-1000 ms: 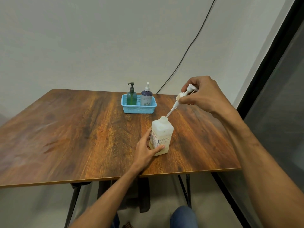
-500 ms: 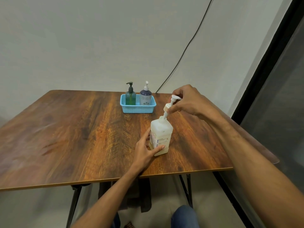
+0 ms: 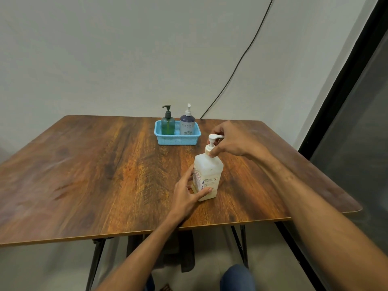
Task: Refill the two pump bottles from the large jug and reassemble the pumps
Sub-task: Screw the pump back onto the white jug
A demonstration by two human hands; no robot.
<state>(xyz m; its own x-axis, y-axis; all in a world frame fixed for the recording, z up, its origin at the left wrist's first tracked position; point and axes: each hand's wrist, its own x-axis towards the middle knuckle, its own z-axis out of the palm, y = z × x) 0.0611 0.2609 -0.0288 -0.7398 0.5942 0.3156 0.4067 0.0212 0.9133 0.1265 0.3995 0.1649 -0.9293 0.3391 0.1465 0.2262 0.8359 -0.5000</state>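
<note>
Head view: the left hand (image 3: pixel 186 193) grips the jug (image 3: pixel 206 177) low on its side, thumb across the label. The jug stands upright on the tabletop (image 3: pixel 100 177). Just above, the right hand (image 3: pixel 230 141) pinches the pump (image 3: pixel 211 143) at the jug's neck. Beyond that hand, to its left, a green bottle (image 3: pixel 168 125) and a purple bottle (image 3: pixel 187 125) stand in a basket (image 3: pixel 177 140).

The right hand (image 3: pixel 232 141) lowered the white pump (image 3: pixel 212 143) from its tilted, raised position fully into the jug (image 3: pixel 207 175), collar seated on the neck.

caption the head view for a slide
Right hand grips the pump atop the jug while the left hand holds the jug on the table.
</note>
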